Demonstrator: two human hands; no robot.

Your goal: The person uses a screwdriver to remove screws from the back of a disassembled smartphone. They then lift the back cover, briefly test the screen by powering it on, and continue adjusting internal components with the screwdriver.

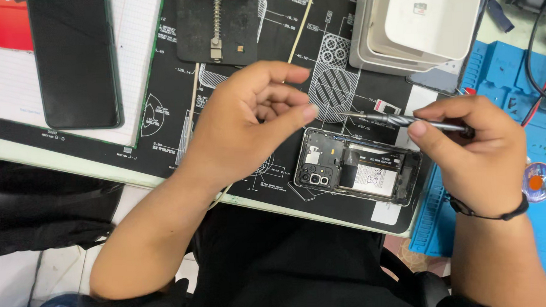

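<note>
Black opened phone (357,173) at mat edge, right hand (475,146) gripping screwdriver (405,120)

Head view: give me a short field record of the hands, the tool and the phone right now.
left hand: raised above the mat, fingers curled, thumb near the tool tip
right hand: grips a slim metal screwdriver, tip pointing left
opened phone: back cover off, battery and camera cluster exposed, lying on black printed mat
intact dark phone: upper left, on a gridded notepad

head-worn view, looking steeply down, close over workbench (55,156)
</note>
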